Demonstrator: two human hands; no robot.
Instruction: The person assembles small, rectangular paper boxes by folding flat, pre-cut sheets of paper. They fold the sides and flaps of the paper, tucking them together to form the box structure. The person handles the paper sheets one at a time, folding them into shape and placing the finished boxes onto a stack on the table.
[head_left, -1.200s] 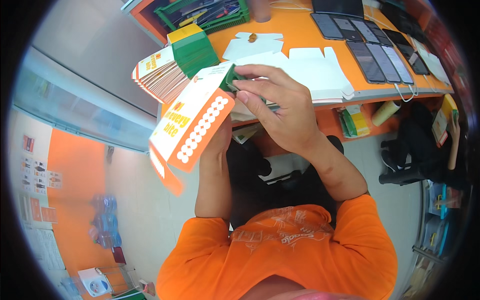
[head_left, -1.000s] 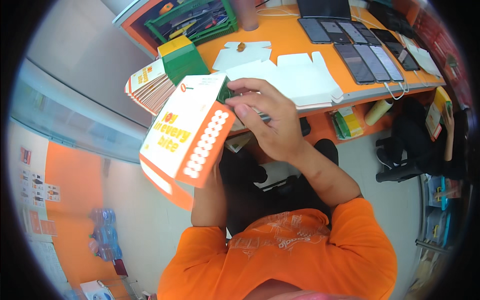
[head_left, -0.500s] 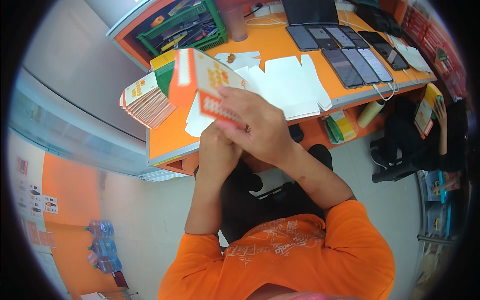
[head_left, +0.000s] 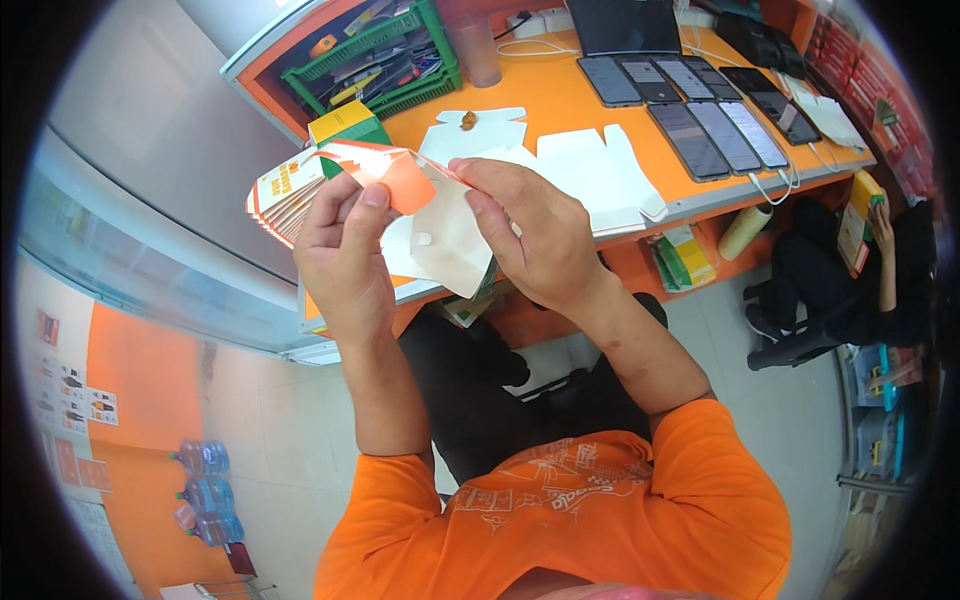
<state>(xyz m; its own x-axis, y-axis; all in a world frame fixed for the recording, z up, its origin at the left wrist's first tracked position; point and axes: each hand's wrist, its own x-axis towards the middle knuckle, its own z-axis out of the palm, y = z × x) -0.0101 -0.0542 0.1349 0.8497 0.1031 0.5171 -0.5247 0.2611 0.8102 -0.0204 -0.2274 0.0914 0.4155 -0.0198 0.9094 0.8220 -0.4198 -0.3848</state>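
Nearest is the person's orange shirt (head_left: 560, 520), with black trousers (head_left: 450, 370) beyond it. The left hand (head_left: 345, 250) is closed on a carton (head_left: 455, 235), pinching its orange flap (head_left: 405, 185) between thumb and fingers. The right hand (head_left: 540, 228) grips the carton's right edge, thumb on the near side. The carton is held up over the near edge of the orange tabletop (head_left: 555, 95), tilted, with its pale inside showing between the hands.

Below the tabletop, to the right, are a green and yellow packet (head_left: 684, 257) and a pale yellow cylinder (head_left: 745, 232). On the tabletop, a fanned stack of folded boxes (head_left: 283, 190) lies just left of the left hand, touching or near a green and yellow bundle (head_left: 345, 122). White flat sheets (head_left: 595, 180) spread past the right hand; a smaller white cutout (head_left: 495, 132) bears a little brown object (head_left: 468, 120).

Farther off stand rows of phones (head_left: 700, 140), a green crate (head_left: 440, 80) of tools, a translucent cup (head_left: 478, 60) and a black panel (head_left: 620, 28). At far right, a co-worker's hand (head_left: 881, 226) holds another box (head_left: 855, 225).
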